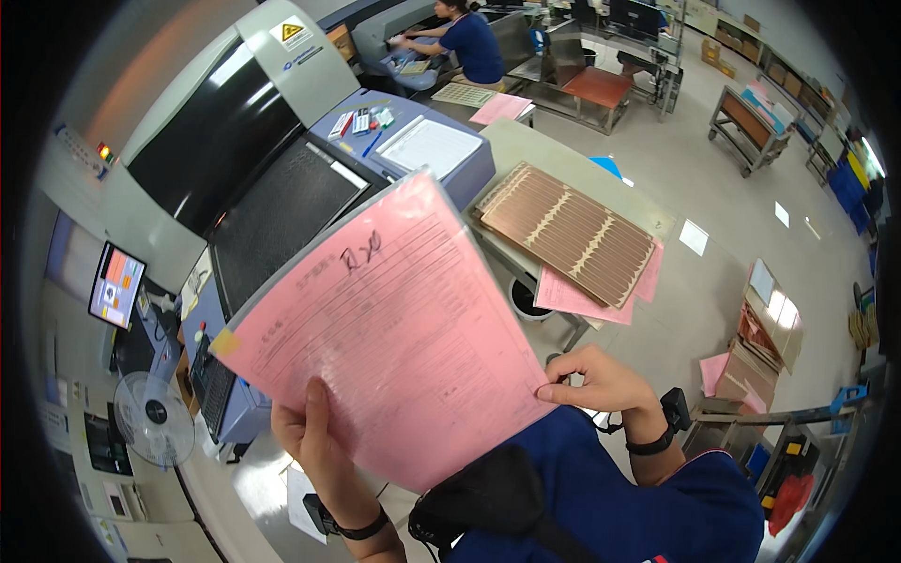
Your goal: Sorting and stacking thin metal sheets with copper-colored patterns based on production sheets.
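A pink printed form in a clear plastic sleeve point(394, 328) is held up in front of me, tilted, with handwriting near its top and a yellow tab at its left corner. My left hand point(314, 436) grips its lower left edge, the thumb lying over the front. At its lower right corner my right hand point(593, 380) pinches the sleeve between thumb and fingers. Beyond the form, a stack of copper-coloured patterned panels point(568, 230) lies on a table, with pink sheets point(587, 296) under it.
To the left stands a large grey machine point(291, 66) with a black bed point(282, 211). Its blue ledge carries a paper pad point(427, 145) and pens. A monitor point(117, 284), a keyboard point(214, 385) and a fan point(153, 418) are at far left. Another person point(469, 47) works behind. A cart point(751, 127) stands at right.
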Motion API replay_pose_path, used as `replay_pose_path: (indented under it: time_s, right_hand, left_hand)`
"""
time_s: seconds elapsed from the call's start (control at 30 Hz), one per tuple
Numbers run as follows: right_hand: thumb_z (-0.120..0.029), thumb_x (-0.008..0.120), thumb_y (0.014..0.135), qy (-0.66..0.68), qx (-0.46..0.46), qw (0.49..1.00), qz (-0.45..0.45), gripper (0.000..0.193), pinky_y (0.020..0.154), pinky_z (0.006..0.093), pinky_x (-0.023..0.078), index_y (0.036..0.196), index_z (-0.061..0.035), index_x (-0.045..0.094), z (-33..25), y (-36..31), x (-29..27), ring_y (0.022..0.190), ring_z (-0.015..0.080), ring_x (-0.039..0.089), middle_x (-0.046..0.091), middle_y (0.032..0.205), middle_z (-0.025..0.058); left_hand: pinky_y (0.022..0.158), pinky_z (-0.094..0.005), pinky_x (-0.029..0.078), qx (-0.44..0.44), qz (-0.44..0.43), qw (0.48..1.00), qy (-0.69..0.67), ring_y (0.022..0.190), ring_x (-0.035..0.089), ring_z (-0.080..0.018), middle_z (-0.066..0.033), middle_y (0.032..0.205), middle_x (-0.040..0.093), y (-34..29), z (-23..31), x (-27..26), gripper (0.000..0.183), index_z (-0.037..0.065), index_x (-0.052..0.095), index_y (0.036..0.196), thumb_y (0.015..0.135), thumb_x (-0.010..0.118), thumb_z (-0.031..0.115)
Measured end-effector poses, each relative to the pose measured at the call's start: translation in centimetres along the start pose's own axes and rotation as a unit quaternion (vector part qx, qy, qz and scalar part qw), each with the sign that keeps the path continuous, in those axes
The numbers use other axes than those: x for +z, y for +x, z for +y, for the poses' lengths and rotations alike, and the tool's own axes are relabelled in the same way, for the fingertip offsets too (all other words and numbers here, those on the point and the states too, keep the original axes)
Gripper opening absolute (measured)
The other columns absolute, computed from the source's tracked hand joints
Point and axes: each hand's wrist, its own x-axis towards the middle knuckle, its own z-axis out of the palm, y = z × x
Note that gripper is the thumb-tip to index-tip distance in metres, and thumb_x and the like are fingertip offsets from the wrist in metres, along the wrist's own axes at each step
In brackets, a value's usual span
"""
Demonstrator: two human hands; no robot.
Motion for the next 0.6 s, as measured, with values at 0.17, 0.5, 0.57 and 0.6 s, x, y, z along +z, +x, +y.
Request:
replay_pose_path:
  time_s: [0.17,0.5,0.57,0.6]
  right_hand:
    - [-0.021,0.062,0.086,0.085,0.047,0.995,0.013,0.024,0.058,0.0249,0.042,0.097,0.0011,0.065,1.5,0.7,1.9,0.064,0.0078,0.051,0.063,0.070,0.0050]
    - [-0.018,0.060,0.088,0.156,0.059,0.986,0.023,0.023,0.049,0.0226,0.028,0.101,0.0015,0.064,1.5,1.0,3.1,0.057,0.0029,0.031,0.039,0.062,-0.0080]
    - [-0.018,0.059,0.088,0.154,0.061,0.986,0.031,0.023,0.048,0.0223,0.028,0.100,0.0015,0.064,1.3,0.8,3.0,0.057,0.0027,0.031,0.039,0.062,-0.0082]
    - [-0.018,0.059,0.088,0.151,0.065,0.986,0.033,0.023,0.048,0.0225,0.027,0.100,0.0015,0.064,1.2,0.8,3.0,0.057,0.0029,0.031,0.038,0.062,-0.0083]
  left_hand:
    - [0.085,-0.0248,0.041,0.001,0.003,1.000,-0.005,0.090,0.056,-0.0138,-0.0130,0.103,0.060,-0.3,0.0,0.2,0.028,-0.009,0.052,0.110,0.087,0.057,0.006]
    - [0.086,-0.0263,0.042,-0.007,-0.016,1.000,0.006,0.095,0.058,-0.0168,-0.0145,0.108,0.059,-0.3,-0.4,-0.6,0.031,-0.007,0.050,0.114,0.087,0.056,0.008]
    - [0.088,-0.0273,0.042,-0.015,-0.021,1.000,0.000,0.097,0.057,-0.0175,-0.0148,0.109,0.059,-0.1,-0.6,-0.4,0.033,-0.007,0.050,0.115,0.086,0.056,0.008]
    - [0.089,-0.0286,0.042,-0.022,-0.025,0.999,-0.010,0.098,0.057,-0.0188,-0.0152,0.111,0.058,0.0,-0.5,-0.6,0.035,-0.007,0.049,0.116,0.085,0.056,0.009]
